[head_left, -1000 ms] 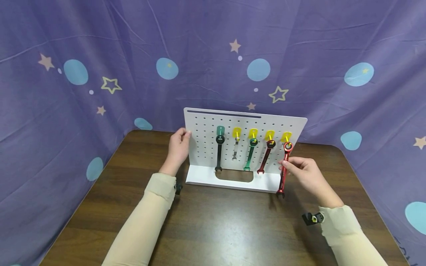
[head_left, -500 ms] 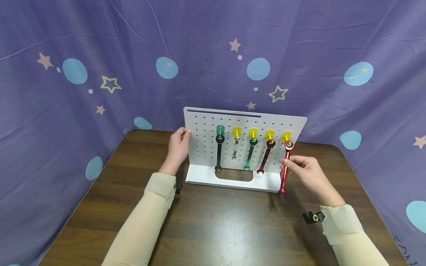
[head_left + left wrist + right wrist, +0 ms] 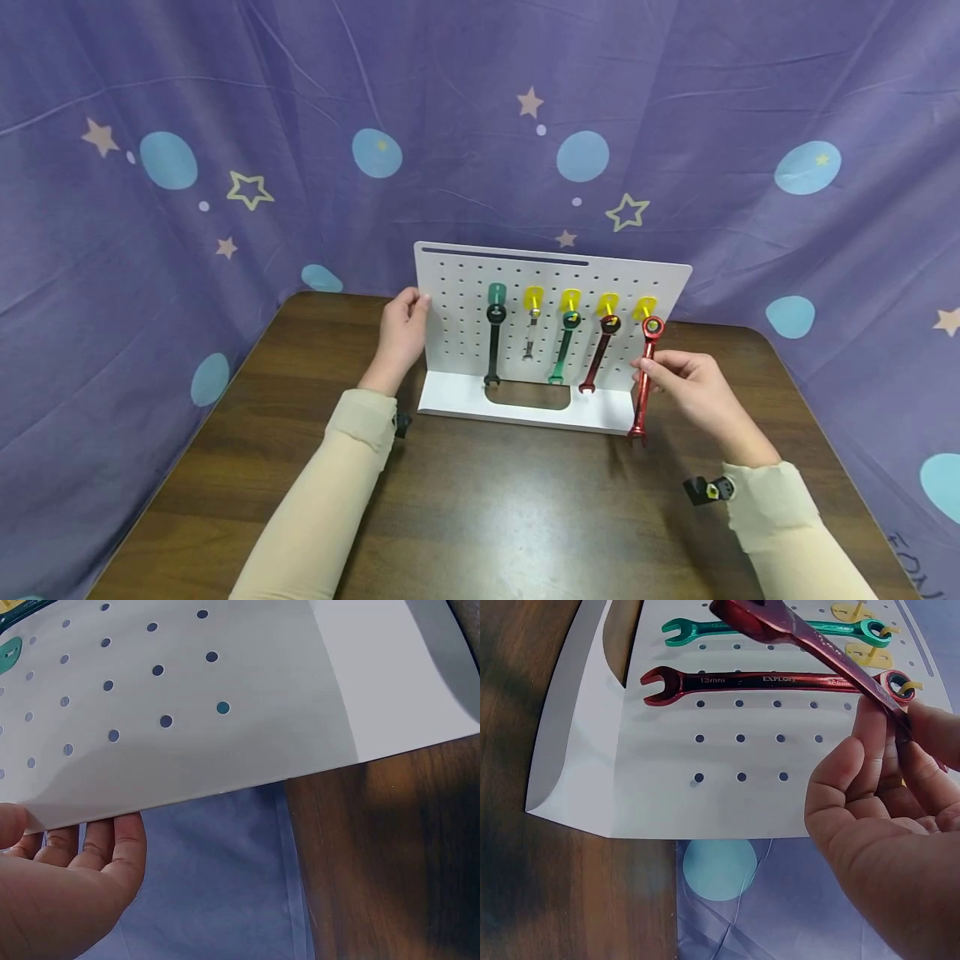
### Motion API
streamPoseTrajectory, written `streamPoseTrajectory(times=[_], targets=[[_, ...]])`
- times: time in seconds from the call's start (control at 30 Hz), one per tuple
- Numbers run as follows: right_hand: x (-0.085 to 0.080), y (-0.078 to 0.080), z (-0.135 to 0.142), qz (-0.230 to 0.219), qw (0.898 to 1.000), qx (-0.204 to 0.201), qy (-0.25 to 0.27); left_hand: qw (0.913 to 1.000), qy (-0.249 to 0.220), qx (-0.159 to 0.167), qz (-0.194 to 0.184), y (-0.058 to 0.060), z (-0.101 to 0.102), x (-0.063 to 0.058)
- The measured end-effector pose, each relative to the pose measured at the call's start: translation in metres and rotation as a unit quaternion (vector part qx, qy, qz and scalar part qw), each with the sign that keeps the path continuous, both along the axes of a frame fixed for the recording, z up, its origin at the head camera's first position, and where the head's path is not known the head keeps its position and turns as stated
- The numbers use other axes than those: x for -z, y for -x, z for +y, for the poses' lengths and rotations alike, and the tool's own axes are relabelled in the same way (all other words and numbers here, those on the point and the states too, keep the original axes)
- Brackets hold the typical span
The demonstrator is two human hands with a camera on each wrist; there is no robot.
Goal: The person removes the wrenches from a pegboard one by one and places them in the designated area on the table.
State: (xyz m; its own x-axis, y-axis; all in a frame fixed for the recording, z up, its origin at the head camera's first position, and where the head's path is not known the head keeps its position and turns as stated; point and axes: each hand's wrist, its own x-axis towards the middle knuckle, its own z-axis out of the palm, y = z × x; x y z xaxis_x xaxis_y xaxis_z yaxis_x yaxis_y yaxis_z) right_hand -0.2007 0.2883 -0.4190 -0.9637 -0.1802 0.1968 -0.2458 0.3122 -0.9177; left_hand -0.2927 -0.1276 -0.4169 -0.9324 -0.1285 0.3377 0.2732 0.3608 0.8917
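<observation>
My right hand (image 3: pixel 690 387) pinches a red combination wrench (image 3: pixel 642 400) by the upper shank, between thumb and fingers. Its ring end is up, right in front of the rightmost yellow hook (image 3: pixel 643 306), and its open end points down past the board's base. In the right wrist view the red wrench (image 3: pixel 829 651) slants across the pegboard. With the thumb in front and fingers behind, my left hand (image 3: pixel 402 333) grips the left edge of the white pegboard (image 3: pixel 457 354). The left wrist view shows the left hand (image 3: pixel 75 892) at that edge.
On the board hang a black wrench (image 3: pixel 494 346), a small silver wrench (image 3: pixel 530 337), a green wrench (image 3: pixel 564 350) and a dark red wrench (image 3: pixel 597 362). The board stands on a brown wooden table (image 3: pixel 480 500). Behind it hangs a purple curtain (image 3: pixel 465 67).
The red wrench's ring end has shifted slightly up and to the right, and its shank has turned a little. The left hand and pegboard have stayed in place.
</observation>
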Motion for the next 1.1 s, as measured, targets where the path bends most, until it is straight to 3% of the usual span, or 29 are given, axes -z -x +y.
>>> streamPoseTrajectory(times=[1.1], targets=[[-0.0004,-0.0054,0.0032,0.029,1.000,-0.006,-0.006,1.0000,0.000,0.000,0.002,0.0015,0.0004,0.0017]])
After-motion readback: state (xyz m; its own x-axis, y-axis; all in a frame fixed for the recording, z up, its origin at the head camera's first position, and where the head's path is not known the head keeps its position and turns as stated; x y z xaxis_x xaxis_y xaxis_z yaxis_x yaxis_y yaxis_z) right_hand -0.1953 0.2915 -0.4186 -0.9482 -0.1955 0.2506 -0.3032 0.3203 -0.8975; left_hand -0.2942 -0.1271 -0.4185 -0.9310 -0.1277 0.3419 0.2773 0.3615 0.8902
